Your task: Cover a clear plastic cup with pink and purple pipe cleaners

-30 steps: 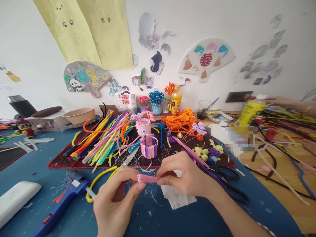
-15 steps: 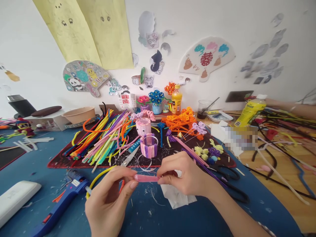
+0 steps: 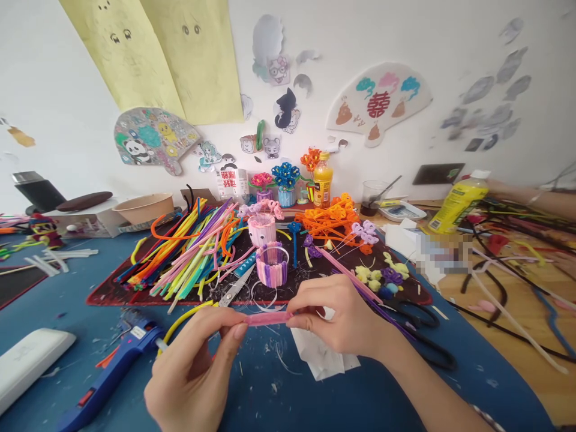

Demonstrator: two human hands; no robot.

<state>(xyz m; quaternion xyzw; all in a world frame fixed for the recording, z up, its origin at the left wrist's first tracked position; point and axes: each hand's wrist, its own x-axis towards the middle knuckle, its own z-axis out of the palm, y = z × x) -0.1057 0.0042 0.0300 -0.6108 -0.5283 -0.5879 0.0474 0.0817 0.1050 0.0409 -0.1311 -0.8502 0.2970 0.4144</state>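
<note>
Shifted slightly leftward since the earlier frame, the left hand pinches 1 end of the pink strip while the right hand pinches the other, apparently keeping it straight above the blue mat.

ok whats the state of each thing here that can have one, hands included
Left hand, pinching one end of the pink strip
Right hand, pinching the other end
Pink strip, held up between both hands
Glue gun, lying down
Striped pot, upright, open-topped
Orange drink bottle, upright, capped
Yellow bottle, capped
Clear cup, upright, uncovered, dark contents
Coloured stems, loosely heaped
</note>
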